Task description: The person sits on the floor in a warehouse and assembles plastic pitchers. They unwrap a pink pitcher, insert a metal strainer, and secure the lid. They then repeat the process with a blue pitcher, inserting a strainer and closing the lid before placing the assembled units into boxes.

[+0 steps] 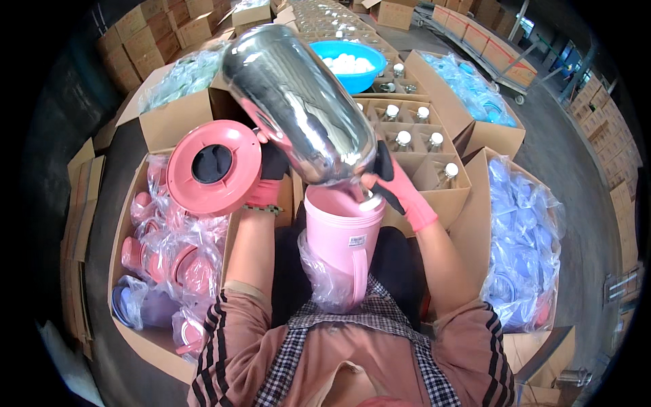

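Tilted over my lap is a large silvered glass flask liner [298, 95], its narrow end lowered to the mouth of a pink flask casing [346, 237] with a side handle. My left hand [273, 163], in a pink and black glove, is closed round a pink ring-shaped base [182, 152] with a black centre; its fingers also touch the liner's side. Gloved the same way, my right hand [400, 186] grips the liner's lower end, beside a small white stopper [371, 201]. The casing stands upright between my legs, with clear plastic wrap [322, 275] bunched around its lower part.
On my left, a carton [122, 237] holds wrapped pink and purple flask parts. Wrapped blue-purple parts [519, 234] fill a carton on my right. Ahead, a divided carton [441, 142] contains white-capped liners, near a blue basin [369, 81] of white pieces. A loaded cart [488, 51] stands farther off.
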Tool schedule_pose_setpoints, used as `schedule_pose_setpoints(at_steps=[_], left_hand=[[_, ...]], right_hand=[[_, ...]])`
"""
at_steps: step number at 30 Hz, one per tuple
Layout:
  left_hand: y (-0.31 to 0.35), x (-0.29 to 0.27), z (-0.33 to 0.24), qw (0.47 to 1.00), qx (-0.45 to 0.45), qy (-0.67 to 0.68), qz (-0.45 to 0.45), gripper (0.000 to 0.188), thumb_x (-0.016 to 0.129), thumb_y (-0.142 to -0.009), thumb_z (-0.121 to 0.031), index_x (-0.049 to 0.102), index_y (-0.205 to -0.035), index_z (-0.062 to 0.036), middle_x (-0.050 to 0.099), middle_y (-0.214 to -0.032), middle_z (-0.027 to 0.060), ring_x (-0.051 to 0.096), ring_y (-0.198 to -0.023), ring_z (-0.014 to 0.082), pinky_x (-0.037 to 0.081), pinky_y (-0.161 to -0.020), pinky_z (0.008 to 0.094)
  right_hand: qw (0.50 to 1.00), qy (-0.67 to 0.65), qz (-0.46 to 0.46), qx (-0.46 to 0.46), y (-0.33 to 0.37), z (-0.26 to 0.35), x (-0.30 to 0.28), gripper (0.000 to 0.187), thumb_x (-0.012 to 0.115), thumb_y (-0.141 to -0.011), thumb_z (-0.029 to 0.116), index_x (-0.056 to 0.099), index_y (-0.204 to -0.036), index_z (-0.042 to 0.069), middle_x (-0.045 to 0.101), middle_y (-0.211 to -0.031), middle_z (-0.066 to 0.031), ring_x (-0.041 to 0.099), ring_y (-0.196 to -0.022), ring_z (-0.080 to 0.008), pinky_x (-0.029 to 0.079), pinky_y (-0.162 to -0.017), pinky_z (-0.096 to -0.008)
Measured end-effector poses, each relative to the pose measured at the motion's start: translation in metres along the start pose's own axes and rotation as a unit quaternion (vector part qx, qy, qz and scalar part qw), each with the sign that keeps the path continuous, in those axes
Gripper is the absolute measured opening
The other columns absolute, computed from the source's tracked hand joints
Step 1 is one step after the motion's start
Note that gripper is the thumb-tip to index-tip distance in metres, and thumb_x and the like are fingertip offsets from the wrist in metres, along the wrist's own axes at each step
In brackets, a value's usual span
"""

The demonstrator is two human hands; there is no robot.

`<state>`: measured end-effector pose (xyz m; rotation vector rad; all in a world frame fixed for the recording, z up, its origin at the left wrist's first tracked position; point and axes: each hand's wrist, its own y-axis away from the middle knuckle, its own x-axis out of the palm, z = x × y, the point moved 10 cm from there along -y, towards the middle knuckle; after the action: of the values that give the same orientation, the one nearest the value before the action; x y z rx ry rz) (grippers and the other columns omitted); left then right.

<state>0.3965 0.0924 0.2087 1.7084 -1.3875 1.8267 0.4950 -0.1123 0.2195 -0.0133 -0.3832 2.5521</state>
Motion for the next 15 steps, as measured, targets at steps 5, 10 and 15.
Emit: schedule_pose_setpoints(at_steps=[5, 10, 15], left_hand=[[0.015, -0.029, -0.017, 0.999, -0.008, -0.04, -0.034, 0.033, 0.05, -0.08, -0.029, 0.051, -0.102, -0.0047, 0.05, -0.106, 0.0159, 0.042, -0.105, 0.0282, 0.036, -0.087, 0.0428], [0.051, -0.038, 0.013, 0.993, -0.086, -0.063, -0.043, 0.034, 0.05, -0.08, -0.028, 0.05, -0.104, -0.0039, 0.052, -0.103, 0.0156, 0.043, -0.104, 0.0268, 0.037, -0.086, 0.0401], [0.083, -0.023, 0.049, 0.992, -0.118, -0.033, -0.025, 0.035, 0.05, -0.081, -0.027, 0.05, -0.107, -0.003, 0.053, -0.1, 0.0154, 0.044, -0.104, 0.0254, 0.039, -0.085, 0.0375]], right_hand=[[0.989, -0.1, -0.05, 0.094, -0.014, -0.056, -0.009, 0.074, 0.054, -0.07, 0.061, 0.039, -0.117, 0.006, 0.053, -0.092, -0.0038, 0.053, -0.072, -0.0127, 0.045, -0.066, -0.0251], [0.981, -0.115, -0.155, -0.034, -0.012, -0.027, -0.031, 0.069, 0.065, -0.074, 0.032, 0.029, -0.126, 0.006, 0.042, -0.115, -0.0061, 0.047, -0.095, -0.0111, 0.043, -0.077, -0.0233], [0.994, 0.017, -0.028, 0.102, -0.014, -0.015, -0.016, 0.072, 0.071, -0.066, 0.006, 0.031, -0.127, 0.004, 0.044, -0.114, -0.0083, 0.05, -0.088, -0.0104, 0.044, -0.072, -0.0239]])
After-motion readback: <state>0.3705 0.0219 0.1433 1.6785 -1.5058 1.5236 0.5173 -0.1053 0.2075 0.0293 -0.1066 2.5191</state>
